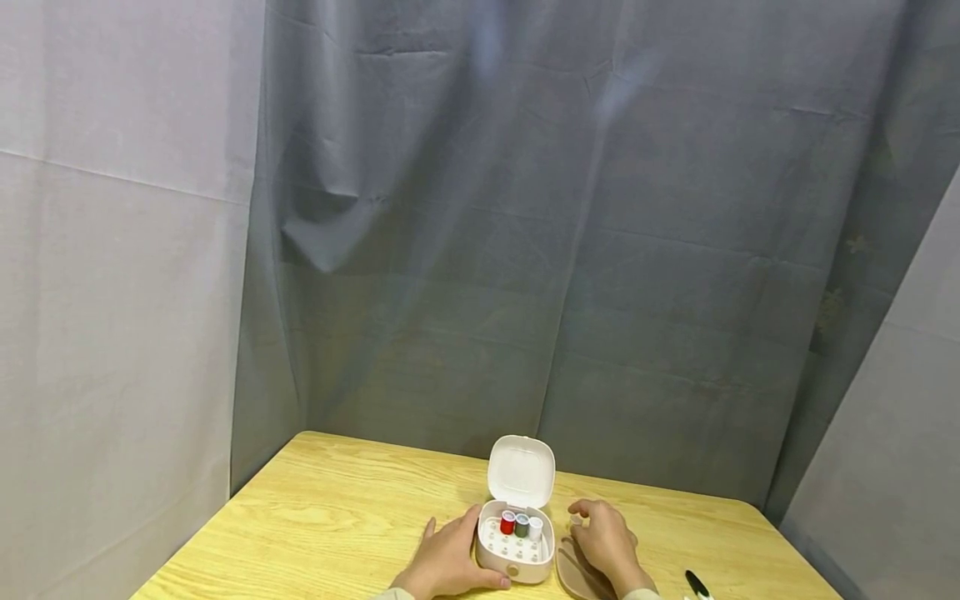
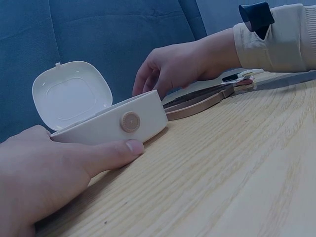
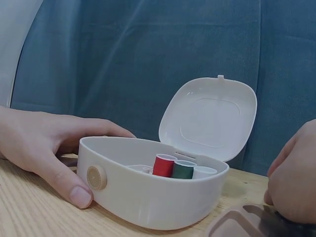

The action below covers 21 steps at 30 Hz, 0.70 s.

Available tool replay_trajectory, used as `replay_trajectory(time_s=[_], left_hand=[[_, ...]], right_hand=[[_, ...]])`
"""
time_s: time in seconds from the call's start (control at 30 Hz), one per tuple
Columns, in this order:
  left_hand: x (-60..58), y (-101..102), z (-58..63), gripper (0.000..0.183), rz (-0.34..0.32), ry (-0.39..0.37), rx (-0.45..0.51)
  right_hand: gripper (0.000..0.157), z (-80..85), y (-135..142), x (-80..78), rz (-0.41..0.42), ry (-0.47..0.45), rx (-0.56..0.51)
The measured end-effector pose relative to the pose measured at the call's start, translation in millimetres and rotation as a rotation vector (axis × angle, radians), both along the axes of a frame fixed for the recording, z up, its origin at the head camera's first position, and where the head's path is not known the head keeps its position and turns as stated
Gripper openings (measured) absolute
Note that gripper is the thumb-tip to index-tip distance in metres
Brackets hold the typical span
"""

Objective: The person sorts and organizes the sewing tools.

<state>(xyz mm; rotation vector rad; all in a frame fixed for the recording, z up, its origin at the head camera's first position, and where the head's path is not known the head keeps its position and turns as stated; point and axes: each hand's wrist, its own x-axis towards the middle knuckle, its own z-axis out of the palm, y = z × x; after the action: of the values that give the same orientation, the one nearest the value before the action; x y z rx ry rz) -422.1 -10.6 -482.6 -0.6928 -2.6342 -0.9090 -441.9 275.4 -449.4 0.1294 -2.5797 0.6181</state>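
Note:
A white sewing box (image 1: 536,573) stands on the table with its lid (image 1: 521,472) tipped back. Inside, a red thread spool (image 3: 164,166), a dark green spool (image 3: 183,170) and a white spool (image 1: 536,528) stand in a row on a pegged insert. My left hand (image 1: 450,560) holds the box's left side, thumb at the front near the round beige button (image 2: 130,122). To the right of the box, my right hand (image 1: 606,540) bends its fingers over a brown compartment tray (image 1: 573,575). Its fingertips are partly hidden, so I cannot tell whether they pinch something.
Right of the tray, a slim black-and-white tool (image 1: 697,583) lies near the front of the wooden table (image 1: 360,517). A grey curtain (image 1: 450,250) hangs behind the table's far edge, with pale cloth (image 1: 120,292) at the left.

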Motion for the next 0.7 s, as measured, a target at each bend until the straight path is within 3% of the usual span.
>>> replay_trajectory(time_s=[0.7], left_hand=[[-1.9,0.6,-2.9,0.118,-0.012,-0.014,0.031]], right_hand=[[0.025,-3.6,-2.3,-2.6,-0.035,-0.024,0.022]])
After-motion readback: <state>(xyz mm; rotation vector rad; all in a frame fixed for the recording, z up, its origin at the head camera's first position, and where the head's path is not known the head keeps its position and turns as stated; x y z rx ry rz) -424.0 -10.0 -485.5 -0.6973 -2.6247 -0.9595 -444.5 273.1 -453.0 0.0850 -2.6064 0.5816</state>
